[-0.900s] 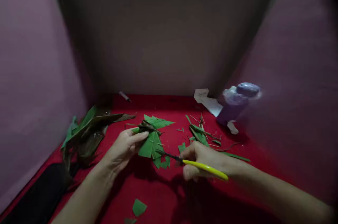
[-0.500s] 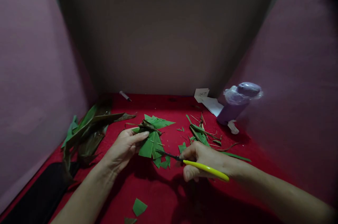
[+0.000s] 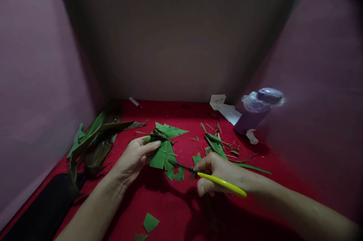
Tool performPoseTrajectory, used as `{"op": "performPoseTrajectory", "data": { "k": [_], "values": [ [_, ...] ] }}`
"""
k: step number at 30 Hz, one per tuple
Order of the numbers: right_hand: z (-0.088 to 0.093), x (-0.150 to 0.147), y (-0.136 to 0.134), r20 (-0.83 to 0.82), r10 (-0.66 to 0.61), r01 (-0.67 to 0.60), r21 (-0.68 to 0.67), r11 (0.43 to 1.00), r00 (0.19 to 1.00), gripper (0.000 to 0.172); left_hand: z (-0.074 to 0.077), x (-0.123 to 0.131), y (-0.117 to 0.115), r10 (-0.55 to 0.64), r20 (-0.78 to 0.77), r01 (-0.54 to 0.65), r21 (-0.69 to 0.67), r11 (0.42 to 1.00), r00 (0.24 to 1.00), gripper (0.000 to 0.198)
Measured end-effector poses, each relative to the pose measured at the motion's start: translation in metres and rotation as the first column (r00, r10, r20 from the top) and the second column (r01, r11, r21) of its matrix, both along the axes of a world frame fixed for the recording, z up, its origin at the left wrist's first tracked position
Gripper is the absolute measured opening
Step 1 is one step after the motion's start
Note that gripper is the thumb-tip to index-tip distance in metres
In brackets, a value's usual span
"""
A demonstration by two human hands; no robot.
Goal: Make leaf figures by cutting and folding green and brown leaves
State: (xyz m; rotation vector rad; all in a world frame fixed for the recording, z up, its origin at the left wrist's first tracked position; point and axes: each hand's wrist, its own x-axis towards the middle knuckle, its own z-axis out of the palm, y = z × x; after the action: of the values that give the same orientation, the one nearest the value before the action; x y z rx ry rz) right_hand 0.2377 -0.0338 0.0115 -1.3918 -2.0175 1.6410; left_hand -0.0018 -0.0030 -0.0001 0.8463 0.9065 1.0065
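Observation:
My left hand (image 3: 139, 153) is closed on a folded green leaf piece (image 3: 163, 154), its thumb pressing near a dark brown, dried strip across the middle. Thin pale sticks pierce the leaf's lower part. In my right hand (image 3: 217, 171) are scissors (image 3: 221, 184) with yellow handles and dark blades. The blade tips meet the right edge of the leaf; whether they cut into it I cannot tell. Just below, small leaf scraps (image 3: 177, 174) show close to the blades. Part of the scissors' handle is hidden by my fingers.
Long leaves (image 3: 99, 140) lie at the left above a black flat object (image 3: 45, 207). Leaf strips and thin sticks (image 3: 217, 142) are heaped at the right. Behind stand a purple container (image 3: 252, 118) with clear plastic wrap, white papers (image 3: 228, 113) and a syringe (image 3: 135, 102). Walls enclose the red cloth.
Hardly anything differs. The whole view has shifted slightly; both hands, the leaf piece and the scissors keep almost the same places relative to one another.

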Motion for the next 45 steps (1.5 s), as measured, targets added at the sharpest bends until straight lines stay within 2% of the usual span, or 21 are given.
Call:
{"op": "performPoseTrajectory", "data": {
  "k": [8,15,20,25,32,38,45],
  "values": [
    [0.000,-0.002,-0.004,-0.002,-0.040,0.040,-0.028,0.999,0.999,0.039,0.002,0.002,-0.001,0.004,-0.001,-0.004,-0.002,1.000,1.000,0.021],
    [0.001,-0.003,-0.008,0.029,-0.051,0.051,-0.009,0.999,0.998,0.039,-0.002,0.001,0.000,-0.004,0.008,0.004,0.014,1.000,1.000,0.025],
    [0.009,-0.004,-0.010,0.045,0.027,-0.031,0.086,0.996,0.999,0.044,-0.001,0.000,0.001,0.020,0.016,-0.020,0.013,1.000,1.000,0.023],
    [0.018,-0.005,-0.012,0.028,0.099,-0.102,0.160,0.982,0.995,0.041,0.001,0.001,-0.001,0.016,0.005,-0.016,0.025,1.000,1.000,0.022],
    [0.013,-0.007,-0.011,0.136,0.034,-0.056,0.160,0.986,0.990,0.046,0.005,0.004,-0.005,0.006,0.001,-0.006,0.046,0.999,1.000,0.018],
    [0.009,-0.007,-0.010,0.088,0.022,-0.040,0.213,0.976,0.996,0.046,0.004,0.004,-0.004,0.046,-0.011,-0.046,0.040,0.998,0.999,0.021],
    [0.007,-0.008,-0.010,0.092,-0.014,-0.003,0.181,0.984,0.996,0.049,0.003,0.004,-0.004,0.044,-0.012,-0.044,0.055,0.998,0.999,0.020]
  ]
}}
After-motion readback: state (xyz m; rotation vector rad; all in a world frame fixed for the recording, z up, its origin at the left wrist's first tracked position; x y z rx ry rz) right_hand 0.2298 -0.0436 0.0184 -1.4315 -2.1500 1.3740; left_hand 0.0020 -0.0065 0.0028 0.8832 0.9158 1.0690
